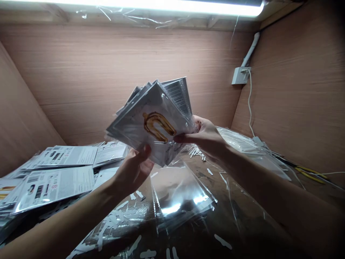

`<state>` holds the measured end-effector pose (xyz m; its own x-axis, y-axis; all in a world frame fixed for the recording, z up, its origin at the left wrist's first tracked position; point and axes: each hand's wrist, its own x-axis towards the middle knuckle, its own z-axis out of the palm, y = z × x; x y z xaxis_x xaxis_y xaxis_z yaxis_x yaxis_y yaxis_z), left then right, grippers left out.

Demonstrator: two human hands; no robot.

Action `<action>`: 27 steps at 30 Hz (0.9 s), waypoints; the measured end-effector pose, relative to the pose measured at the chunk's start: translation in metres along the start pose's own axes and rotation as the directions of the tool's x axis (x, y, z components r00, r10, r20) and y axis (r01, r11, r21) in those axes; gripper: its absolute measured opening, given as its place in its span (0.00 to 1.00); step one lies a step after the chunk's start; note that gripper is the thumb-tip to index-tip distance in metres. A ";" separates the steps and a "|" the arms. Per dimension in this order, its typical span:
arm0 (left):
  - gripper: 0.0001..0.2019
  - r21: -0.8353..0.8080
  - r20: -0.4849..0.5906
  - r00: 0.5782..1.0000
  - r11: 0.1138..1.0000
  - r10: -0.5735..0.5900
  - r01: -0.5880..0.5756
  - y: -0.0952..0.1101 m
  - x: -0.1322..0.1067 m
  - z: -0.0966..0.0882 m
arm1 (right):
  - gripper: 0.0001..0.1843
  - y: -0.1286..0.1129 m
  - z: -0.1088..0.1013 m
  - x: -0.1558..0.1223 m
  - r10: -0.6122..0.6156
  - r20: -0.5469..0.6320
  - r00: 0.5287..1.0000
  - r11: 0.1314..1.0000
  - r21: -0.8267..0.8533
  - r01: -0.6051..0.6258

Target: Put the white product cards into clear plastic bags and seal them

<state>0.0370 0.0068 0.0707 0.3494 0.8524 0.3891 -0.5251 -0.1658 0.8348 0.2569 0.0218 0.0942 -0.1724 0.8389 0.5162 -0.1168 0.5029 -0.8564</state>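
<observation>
- Left forearm and right forearm enter from the bottom corners, both raised off the bench.
- Your left hand is clenched on the lower edge of the stack of bagged cards, fingers curled over its front.
- Your right hand grasps the stack's right edge, thumb across the front face, other fingers mostly hidden behind.
- Stack sits in the air between your hands, fanned at the top, front card printed with a gold U-shape.
- Step in hand, as I read it: holding and squaring this stack. Top corners splay, so keep both grips firm.
- Left of you: pile of bagged cards, lying overlapped.
- Below the stack: clear plastic film, with white plastic offcuts scattered around it.
- Right: more bagged packets, yellow-handled pliers beyond them.
- Behind: wood-veneer wall, wall socket with white cable, LED tube light overhead.
</observation>
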 end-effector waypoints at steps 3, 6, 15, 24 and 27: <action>0.32 0.044 -0.094 0.994 0.998 0.047 -0.043 -0.005 0.001 -0.002 | 0.30 0.002 0.007 0.002 0.014 0.032 0.999 1.000 -0.011 -0.014; 0.27 0.053 -0.182 0.981 0.997 0.062 -0.053 -0.012 0.004 -0.005 | 0.32 0.003 0.009 0.000 0.042 0.055 0.998 0.997 -0.066 -0.038; 0.22 0.119 -0.132 0.991 0.993 0.005 0.011 -0.011 0.011 -0.011 | 0.35 -0.012 -0.002 0.022 0.000 0.253 0.968 0.978 -0.200 0.052; 0.22 0.301 -0.028 1.000 0.953 -0.009 0.017 0.006 0.018 -0.014 | 0.28 -0.007 0.007 0.018 0.116 0.141 0.983 0.979 0.152 -0.137; 0.23 0.330 -0.004 0.999 0.942 -0.054 0.052 0.020 0.020 -0.012 | 0.24 -0.006 0.013 0.015 0.060 0.071 0.996 0.983 0.168 -0.071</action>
<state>0.0243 0.0265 0.0909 0.3742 0.8618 0.3423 -0.2205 -0.2758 0.9356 0.2419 0.0288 0.1073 -0.2483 0.8505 0.4637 -0.2668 0.4001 -0.8768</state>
